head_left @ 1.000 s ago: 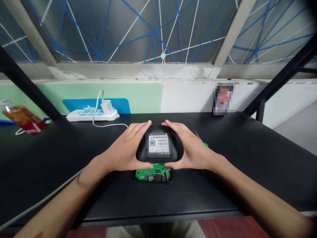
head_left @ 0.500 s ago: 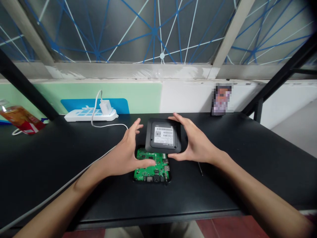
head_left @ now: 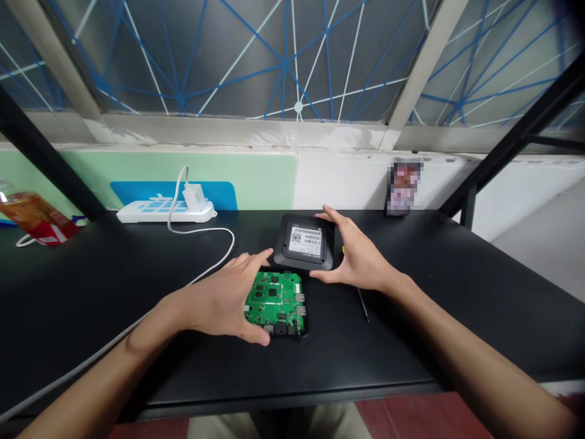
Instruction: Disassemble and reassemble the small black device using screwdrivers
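Windows (head_left: 256, 67) with crossing blue and pale lines fill the top of the frame; a black surface (head_left: 388, 353) spreads below. At far left lies a tilted bottle (head_left: 39, 216) of amber drink, its red label unreadable. A white power strip (head_left: 137, 211) in the upper left carries a plugged-in charger (head_left: 194, 197), no brand legible; its white cable (head_left: 223, 259) loops down to the lower left. Right of upper centre, a dark upright object (head_left: 404, 188) is pixelated past reading.

Near the centre, the right hand (head_left: 361, 253) grips a matte black square cover (head_left: 283, 253) by its right side, fingers at the upper edge, thumb at the lower. Just below it, a green circuit board (head_left: 278, 296) with metal ports along its right and lower edges sits in a black housing (head_left: 307, 323). The left hand (head_left: 219, 299) is open around its left side; contact is unclear. Right of the board, a thin metal shaft (head_left: 364, 305) points down. The cover's white sticker (head_left: 304, 240) shows a QR code and barcodes, its print too small to read. A small dark chip (head_left: 273, 292) sits mid-board.
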Available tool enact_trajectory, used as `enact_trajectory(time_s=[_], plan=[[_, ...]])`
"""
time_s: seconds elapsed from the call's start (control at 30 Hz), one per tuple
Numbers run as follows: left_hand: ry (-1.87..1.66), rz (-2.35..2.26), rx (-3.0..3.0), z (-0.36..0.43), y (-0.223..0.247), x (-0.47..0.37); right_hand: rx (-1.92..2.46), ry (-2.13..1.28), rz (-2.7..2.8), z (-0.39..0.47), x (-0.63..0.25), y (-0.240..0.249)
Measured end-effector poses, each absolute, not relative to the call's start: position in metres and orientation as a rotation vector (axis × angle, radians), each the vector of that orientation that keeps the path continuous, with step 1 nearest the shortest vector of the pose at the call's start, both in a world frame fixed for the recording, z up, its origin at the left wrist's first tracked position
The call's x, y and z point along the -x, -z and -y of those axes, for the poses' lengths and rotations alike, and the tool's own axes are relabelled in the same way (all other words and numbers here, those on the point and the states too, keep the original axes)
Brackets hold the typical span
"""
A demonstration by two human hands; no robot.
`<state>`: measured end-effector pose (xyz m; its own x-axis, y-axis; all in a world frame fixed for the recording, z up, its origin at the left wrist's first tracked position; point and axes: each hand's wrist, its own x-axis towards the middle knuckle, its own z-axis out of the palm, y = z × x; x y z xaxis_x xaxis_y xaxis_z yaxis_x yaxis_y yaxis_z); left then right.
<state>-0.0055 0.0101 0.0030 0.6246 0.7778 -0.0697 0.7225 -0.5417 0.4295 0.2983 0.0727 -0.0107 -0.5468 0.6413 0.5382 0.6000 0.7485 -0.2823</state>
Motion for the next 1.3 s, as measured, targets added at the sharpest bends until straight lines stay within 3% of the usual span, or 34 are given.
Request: enact_trajectory(time_s=[0.43, 0.7, 0.8, 0.97, 1.3], plan=[[-0.118, -1.455, -2.221, 0.005, -0.020, 0.063, 0.878, -0.186, 2.376, -0.061, -0.292, 0.008], [-0.335, -1.353, -2.695, -0.012, -0.045, -0.001, 0.799, -0.148, 2.422, -0.057, -0.284, 0.007], [-0.212, -1.255, -2.828, -0.021, -0.046, -0.031, 0.793, -0.096, 2.436, -0.057, -0.284, 0.007], [-0.138, -1.206, -2.853, -0.034, -0.040, -0.054, 0.795, -0.010, 2.472, -0.057, -0.285, 0.008], [-0.374, -1.083, -2.706, -0.049, -0.030, -0.058, 0.842, 0.050, 2.530, -0.056, -0.284, 0.009]])
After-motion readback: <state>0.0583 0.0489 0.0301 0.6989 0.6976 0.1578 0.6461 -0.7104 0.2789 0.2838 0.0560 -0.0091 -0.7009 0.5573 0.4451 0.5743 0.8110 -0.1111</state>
